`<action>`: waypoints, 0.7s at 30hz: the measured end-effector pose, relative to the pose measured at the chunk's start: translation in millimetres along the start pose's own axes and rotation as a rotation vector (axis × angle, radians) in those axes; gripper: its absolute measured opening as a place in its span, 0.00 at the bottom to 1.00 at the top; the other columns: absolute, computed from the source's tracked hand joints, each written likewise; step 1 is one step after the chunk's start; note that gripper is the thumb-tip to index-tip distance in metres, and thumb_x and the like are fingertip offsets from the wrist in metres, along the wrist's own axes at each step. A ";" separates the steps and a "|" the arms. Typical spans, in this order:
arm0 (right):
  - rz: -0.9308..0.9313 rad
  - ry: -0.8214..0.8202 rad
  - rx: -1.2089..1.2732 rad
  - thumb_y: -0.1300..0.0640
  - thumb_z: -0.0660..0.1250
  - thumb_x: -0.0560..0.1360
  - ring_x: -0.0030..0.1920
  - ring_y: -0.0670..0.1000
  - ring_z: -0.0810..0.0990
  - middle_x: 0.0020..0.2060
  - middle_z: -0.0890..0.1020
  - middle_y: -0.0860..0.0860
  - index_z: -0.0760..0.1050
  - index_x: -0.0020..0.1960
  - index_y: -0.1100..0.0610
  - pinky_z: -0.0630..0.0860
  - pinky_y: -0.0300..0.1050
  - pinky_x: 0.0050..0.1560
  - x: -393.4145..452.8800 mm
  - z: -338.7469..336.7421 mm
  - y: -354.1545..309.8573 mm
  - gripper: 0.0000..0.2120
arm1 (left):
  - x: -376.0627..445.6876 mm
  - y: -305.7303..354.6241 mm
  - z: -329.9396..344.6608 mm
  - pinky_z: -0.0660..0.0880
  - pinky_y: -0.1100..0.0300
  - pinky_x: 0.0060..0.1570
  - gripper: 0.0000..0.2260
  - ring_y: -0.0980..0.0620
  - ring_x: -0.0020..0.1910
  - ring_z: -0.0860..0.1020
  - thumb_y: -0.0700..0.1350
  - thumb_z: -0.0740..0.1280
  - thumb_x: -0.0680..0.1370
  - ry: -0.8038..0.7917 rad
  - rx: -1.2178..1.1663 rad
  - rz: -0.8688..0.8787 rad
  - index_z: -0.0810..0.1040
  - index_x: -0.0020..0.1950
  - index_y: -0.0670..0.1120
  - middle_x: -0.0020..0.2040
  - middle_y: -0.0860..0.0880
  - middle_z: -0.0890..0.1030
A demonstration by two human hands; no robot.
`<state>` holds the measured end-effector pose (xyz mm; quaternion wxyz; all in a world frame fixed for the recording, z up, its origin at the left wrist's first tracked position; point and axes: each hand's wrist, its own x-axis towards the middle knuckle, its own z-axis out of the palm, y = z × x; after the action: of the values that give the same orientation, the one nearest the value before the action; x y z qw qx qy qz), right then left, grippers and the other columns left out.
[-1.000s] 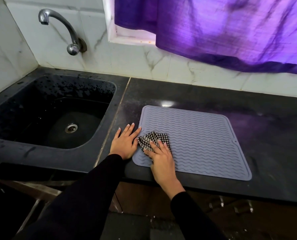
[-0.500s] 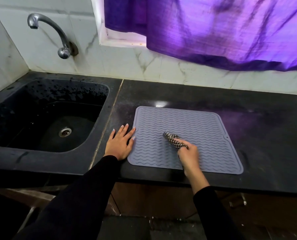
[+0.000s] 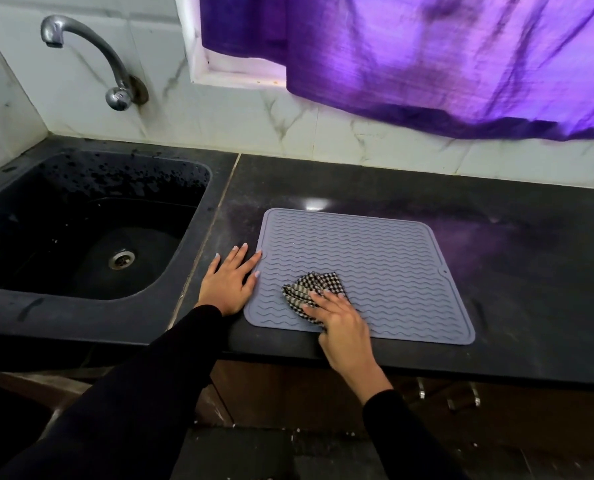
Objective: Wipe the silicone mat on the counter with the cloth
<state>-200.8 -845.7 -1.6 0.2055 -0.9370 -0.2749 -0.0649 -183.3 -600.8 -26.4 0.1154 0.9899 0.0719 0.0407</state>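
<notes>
The grey mat [image 3: 361, 275] lies flat on the dark desk [image 3: 496, 244], right of the sink [image 3: 81, 223]. The left hand [image 3: 229, 282] rests flat and released beside the mat's left edge, fingertips touching it. The right hand [image 3: 340, 323] presses the checked cloth [image 3: 309, 289] onto the mat's near-left part, fingers spread over it

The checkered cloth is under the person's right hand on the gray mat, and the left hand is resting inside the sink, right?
Not quite. The head view shows the left hand flat on the counter at the mat's left edge, beside the sink, not inside it. The right hand does press the checkered cloth on the mat.
</notes>
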 end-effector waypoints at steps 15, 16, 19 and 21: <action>0.812 0.458 0.962 0.74 0.56 0.72 0.40 0.43 0.75 0.52 0.78 0.51 0.75 0.63 0.55 0.73 0.32 0.34 48.3 -56.9 26.7 0.25 | -1.4 4.1 -2.2 0.42 0.51 0.73 0.34 0.54 0.76 0.49 0.65 0.34 0.71 0.017 0.003 -0.010 0.52 0.75 0.59 0.77 0.51 0.54; 0.626 0.354 0.819 0.73 0.57 0.73 0.44 0.41 0.76 0.57 0.76 0.50 0.73 0.65 0.54 0.74 0.28 0.39 47.8 -50.0 13.3 0.25 | -1.6 3.7 -1.9 0.42 0.51 0.73 0.34 0.54 0.76 0.49 0.65 0.34 0.71 0.013 0.005 -0.009 0.52 0.75 0.59 0.77 0.51 0.53; 0.142 -0.075 0.327 0.73 0.60 0.72 0.71 0.49 0.65 0.70 0.68 0.47 0.70 0.67 0.49 0.59 0.39 0.72 37.6 -15.5 3.1 0.29 | -1.4 3.3 -2.3 0.43 0.51 0.73 0.34 0.54 0.76 0.49 0.65 0.34 0.71 0.013 0.013 -0.008 0.52 0.75 0.59 0.77 0.51 0.54; 0.007 -0.127 0.144 0.73 0.61 0.70 0.74 0.47 0.58 0.71 0.67 0.45 0.69 0.68 0.48 0.49 0.40 0.73 32.6 -6.8 12.2 0.31 | -0.5 2.8 -2.3 0.43 0.51 0.73 0.33 0.54 0.76 0.50 0.65 0.35 0.71 0.015 0.009 -0.008 0.53 0.75 0.60 0.77 0.52 0.54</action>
<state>-166.9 -842.0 8.0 0.2546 -0.9230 -0.2881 0.0153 -183.6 -603.1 -23.5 0.1107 0.9897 0.0768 0.0476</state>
